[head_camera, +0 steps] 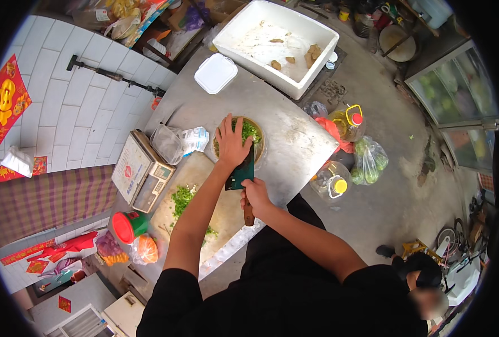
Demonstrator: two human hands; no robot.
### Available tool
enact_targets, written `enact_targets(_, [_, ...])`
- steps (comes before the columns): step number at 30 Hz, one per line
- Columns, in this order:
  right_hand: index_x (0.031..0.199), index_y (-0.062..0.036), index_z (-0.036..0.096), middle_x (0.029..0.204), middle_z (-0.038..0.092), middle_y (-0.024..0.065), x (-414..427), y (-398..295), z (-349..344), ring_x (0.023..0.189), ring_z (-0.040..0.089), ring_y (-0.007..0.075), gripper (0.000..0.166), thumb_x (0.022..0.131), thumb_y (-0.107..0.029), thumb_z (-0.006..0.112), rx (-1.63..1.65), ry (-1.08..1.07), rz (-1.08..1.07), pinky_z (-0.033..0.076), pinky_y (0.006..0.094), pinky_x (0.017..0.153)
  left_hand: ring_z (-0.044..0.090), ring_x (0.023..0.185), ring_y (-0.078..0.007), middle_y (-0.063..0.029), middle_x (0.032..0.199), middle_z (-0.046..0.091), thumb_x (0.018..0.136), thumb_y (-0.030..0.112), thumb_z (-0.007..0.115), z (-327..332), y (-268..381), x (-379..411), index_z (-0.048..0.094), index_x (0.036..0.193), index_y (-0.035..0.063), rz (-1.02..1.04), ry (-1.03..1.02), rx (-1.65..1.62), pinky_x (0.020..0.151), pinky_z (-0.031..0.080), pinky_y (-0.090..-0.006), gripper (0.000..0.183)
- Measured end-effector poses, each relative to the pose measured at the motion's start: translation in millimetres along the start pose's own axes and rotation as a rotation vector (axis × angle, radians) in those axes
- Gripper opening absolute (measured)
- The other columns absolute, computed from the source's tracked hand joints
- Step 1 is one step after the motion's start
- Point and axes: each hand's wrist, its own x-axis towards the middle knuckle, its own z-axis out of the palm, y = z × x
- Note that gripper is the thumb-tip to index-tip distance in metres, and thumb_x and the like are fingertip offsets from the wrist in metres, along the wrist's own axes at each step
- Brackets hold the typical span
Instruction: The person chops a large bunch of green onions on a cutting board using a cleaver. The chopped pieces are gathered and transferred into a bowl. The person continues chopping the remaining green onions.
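My right hand [255,196] grips the wooden handle of a cleaver [241,173]. Its dark, broad blade reaches forward to the near side of a round bowl [261,130]. Chopped green leaves, probably scallions [250,131], lie in the bowl. Over the bowl is my left hand [231,145], palm down with fingers apart; its palm and thumb hide part of the blade, and I cannot tell whether they press on it. Nearer me is a cutting board [228,208] with a heap of chopped greens [183,200], partly hidden by my left forearm.
Left of the board stand a weighing scale [142,172], a clear plastic container [167,144] and a red-lidded tub [125,227]. A white lid [216,73] and a foam box [270,46] are beyond the bowl. Oil bottles [333,181] stand on the floor; a person [422,274] is at lower right.
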Motion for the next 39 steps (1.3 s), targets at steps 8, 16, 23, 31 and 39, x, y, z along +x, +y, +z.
enact_targets(8, [0.094,-0.0085,0.048,0.067,0.053,0.0085,-5.0,-10.3,0.6,0.046,0.054,0.0248,0.014,0.097,-0.014,0.06,0.019,-0.018,-0.006,0.046,0.0458,0.043,0.02,0.155,-0.0498,-0.0265,0.17,0.02,0.089,0.055,0.07,-16.9,11.0,-28.8,0.035,0.163,0.0126,-0.024,-0.13,-0.064,0.122,0.014,-0.0681,0.092])
enact_targets(16, [0.097,-0.0071,0.046,0.067,0.052,0.0089,-20.7,4.4,-11.0,0.046,0.053,0.025,0.015,0.097,-0.013,0.059,-0.025,-0.032,0.041,0.045,0.046,0.042,0.026,0.152,-0.0476,-0.0268,0.168,0.025,0.091,0.055,0.07,5.6,-16.5,2.6,0.039,0.16,0.0089,0.093,-0.004,0.12,0.121,0.019,-0.0654,0.089])
enact_targets(23, [0.096,-0.0082,0.045,0.068,0.052,0.0081,-34.8,-0.2,-24.1,0.047,0.054,0.0239,0.015,0.097,-0.013,0.06,-0.027,-0.048,0.042,0.045,0.045,0.043,0.023,0.154,-0.0474,-0.0254,0.168,0.024,0.091,0.062,0.068,-18.8,-7.5,-5.4,0.041,0.16,0.0128,0.036,-0.1,-0.079,0.123,0.014,-0.0677,0.089])
enact_targets(31, [0.094,-0.0088,0.047,0.066,0.052,0.0073,-51.5,-7.6,-30.0,0.045,0.053,0.0231,0.014,0.098,-0.013,0.059,-0.079,-0.022,0.039,0.046,0.0433,0.043,0.022,0.155,-0.0461,-0.0233,0.17,0.024,0.099,0.054,0.061,-17.9,-21.1,8.4,0.043,0.16,0.0146,0.212,-0.13,0.221,0.122,0.016,-0.0681,0.075])
enact_targets(39, [0.096,-0.0074,0.05,0.065,0.053,0.0062,-64.8,-4.7,-47.5,0.044,0.053,0.0207,0.011,0.099,-0.013,0.058,-0.129,-0.02,-0.05,0.045,0.0381,0.04,0.025,0.154,-0.0452,-0.0234,0.167,0.027,0.098,0.037,0.066,-40.3,14.2,-5.8,0.045,0.157,0.0108,0.19,-0.107,0.035,0.121,0.019,-0.0675,0.068])
